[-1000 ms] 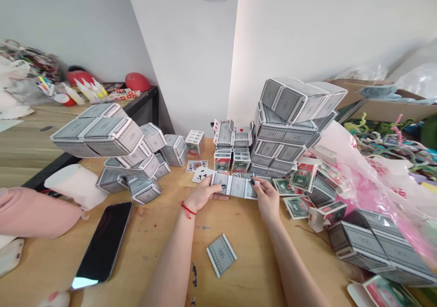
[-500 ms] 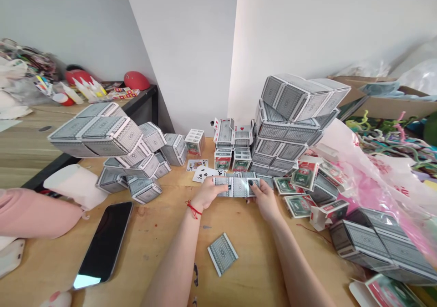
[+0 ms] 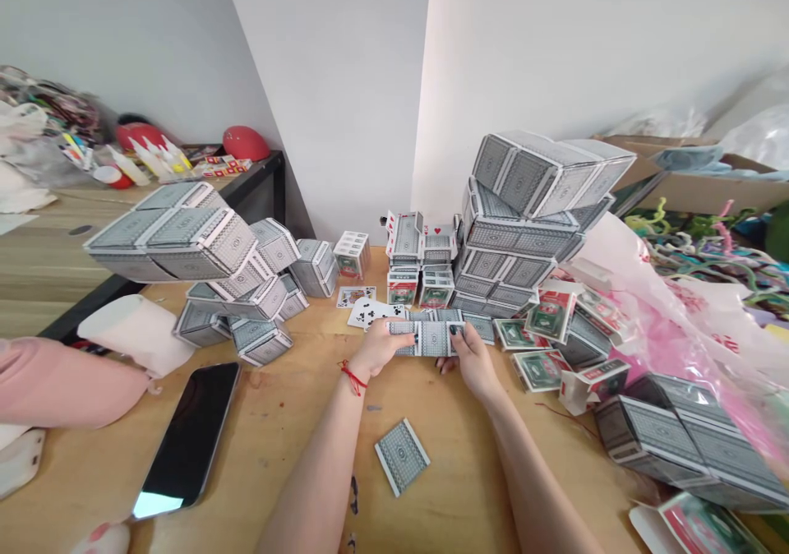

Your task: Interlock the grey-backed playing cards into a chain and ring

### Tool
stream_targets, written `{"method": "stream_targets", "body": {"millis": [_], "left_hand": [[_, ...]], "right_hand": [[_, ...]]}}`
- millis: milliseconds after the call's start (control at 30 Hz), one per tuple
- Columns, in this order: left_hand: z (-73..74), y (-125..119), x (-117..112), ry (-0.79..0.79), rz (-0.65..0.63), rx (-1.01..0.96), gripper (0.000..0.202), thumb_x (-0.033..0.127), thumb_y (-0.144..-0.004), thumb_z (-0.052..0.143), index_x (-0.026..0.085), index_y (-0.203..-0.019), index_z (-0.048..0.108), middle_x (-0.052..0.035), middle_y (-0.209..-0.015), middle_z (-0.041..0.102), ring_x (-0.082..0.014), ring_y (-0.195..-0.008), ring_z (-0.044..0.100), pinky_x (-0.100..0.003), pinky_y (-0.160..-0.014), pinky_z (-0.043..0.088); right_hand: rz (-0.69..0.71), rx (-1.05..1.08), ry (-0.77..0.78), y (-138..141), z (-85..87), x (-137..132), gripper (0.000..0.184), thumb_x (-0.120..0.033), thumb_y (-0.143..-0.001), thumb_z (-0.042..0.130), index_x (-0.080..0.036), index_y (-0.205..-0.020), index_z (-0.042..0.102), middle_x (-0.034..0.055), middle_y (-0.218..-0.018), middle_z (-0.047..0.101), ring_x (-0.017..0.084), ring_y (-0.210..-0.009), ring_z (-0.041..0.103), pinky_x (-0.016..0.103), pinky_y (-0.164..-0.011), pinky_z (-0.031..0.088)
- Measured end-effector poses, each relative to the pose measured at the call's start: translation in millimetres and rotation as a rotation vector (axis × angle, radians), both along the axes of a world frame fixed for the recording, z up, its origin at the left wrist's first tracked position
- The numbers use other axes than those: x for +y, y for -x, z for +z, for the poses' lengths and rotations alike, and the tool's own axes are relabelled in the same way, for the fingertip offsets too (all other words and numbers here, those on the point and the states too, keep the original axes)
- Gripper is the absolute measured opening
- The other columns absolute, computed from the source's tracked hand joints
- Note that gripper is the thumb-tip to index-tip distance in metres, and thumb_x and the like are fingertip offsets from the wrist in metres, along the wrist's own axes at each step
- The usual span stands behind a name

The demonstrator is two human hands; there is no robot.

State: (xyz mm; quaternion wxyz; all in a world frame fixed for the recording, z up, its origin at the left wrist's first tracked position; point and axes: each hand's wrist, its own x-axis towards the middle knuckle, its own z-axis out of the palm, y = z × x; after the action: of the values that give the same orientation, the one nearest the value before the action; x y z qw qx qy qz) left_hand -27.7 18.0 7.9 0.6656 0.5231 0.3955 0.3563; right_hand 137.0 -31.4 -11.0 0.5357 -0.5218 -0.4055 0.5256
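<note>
Both hands grip a short row of grey-backed playing cards (image 3: 431, 337) just above the wooden table (image 3: 283, 455). My left hand (image 3: 379, 348), with a red string on its wrist, pinches the row's left end. My right hand (image 3: 472, 357) pinches the right end, thumb on top. The cards look folded and joined into a strip. Face-up cards (image 3: 363, 311) lie just beyond the left hand. Small card cubes (image 3: 419, 266) stand right behind the strip.
A tall stack of card blocks (image 3: 530, 217) rises at back right, another pile (image 3: 203, 266) at left. A loose deck (image 3: 400, 457) lies between my forearms. A black phone (image 3: 188, 435) lies at left beside a pink cloth (image 3: 67, 385). Card boxes (image 3: 555, 340) and a pink plastic bag (image 3: 666, 324) crowd the right.
Both hands have moved closer together and slightly away from me, squeezing the card strip shorter. Everything else on the table stays put.
</note>
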Motion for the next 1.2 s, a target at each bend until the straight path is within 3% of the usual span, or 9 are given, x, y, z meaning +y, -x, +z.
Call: {"method": "stream_targets", "body": {"millis": [333, 467, 733, 1033, 1200], "left_hand": [[-0.5, 0, 0, -0.031, -0.025, -0.001, 0.031, 0.026, -0.065, 0.063, 0.012, -0.093, 0.065, -0.0075, -0.087, 0.067, -0.0184, -0.077, 0.058, -0.030, -0.072, 0.043], [-1.6, -2, 0, -0.051, -0.005, 0.004, 0.029, 0.025, -0.065, 0.063, 0.012, -0.091, 0.066, -0.0070, -0.085, 0.067, -0.0184, -0.076, 0.057, -0.029, -0.069, 0.043], [-1.5, 0, 1, -0.079, -0.005, 0.018, 0.021, 0.027, -0.063, 0.064, 0.013, -0.079, 0.067, -0.0043, -0.074, 0.066, -0.0169, -0.071, 0.056, -0.027, -0.066, 0.042], [-14.8, 0, 5, -0.075, 0.033, 0.073, 0.020, 0.026, -0.063, 0.065, 0.013, -0.077, 0.066, -0.0035, -0.073, 0.065, -0.0158, -0.066, 0.055, -0.026, -0.061, 0.040], [-13.0, -1, 5, -0.059, 0.047, 0.050, 0.019, 0.026, -0.061, 0.066, 0.012, -0.074, 0.065, -0.0038, -0.071, 0.065, -0.0157, -0.066, 0.055, -0.026, -0.062, 0.041]], "right_hand": [[0.040, -0.075, -0.015, 0, 3.6, -1, 0.030, -0.046, -0.074, 0.054, -0.022, -0.079, 0.038, -0.0096, -0.049, 0.048, 0.009, -0.034, 0.049, 0.018, -0.031, 0.038], [0.032, -0.024, -0.008, -1, 3.2, 0, 0.030, -0.047, -0.074, 0.054, -0.021, -0.079, 0.040, -0.0092, -0.048, 0.049, 0.009, -0.034, 0.049, 0.019, -0.032, 0.039], [-0.120, 0.031, 0.019, 0, 6.7, 2, 0.030, -0.044, -0.068, 0.061, -0.019, -0.067, 0.045, -0.0055, -0.044, 0.052, 0.011, -0.032, 0.050, 0.021, -0.030, 0.039], [-0.161, 0.115, 0.066, -1, -0.7, 2, 0.029, -0.041, -0.065, 0.065, -0.018, -0.070, 0.049, -0.0024, -0.052, 0.057, 0.014, -0.037, 0.057, 0.021, -0.028, 0.043], [-0.156, 0.147, 0.079, -2, 0.6, 1, 0.027, -0.039, -0.066, 0.065, -0.018, -0.073, 0.050, -0.0014, -0.056, 0.059, 0.016, -0.040, 0.059, 0.024, -0.030, 0.046]]}}
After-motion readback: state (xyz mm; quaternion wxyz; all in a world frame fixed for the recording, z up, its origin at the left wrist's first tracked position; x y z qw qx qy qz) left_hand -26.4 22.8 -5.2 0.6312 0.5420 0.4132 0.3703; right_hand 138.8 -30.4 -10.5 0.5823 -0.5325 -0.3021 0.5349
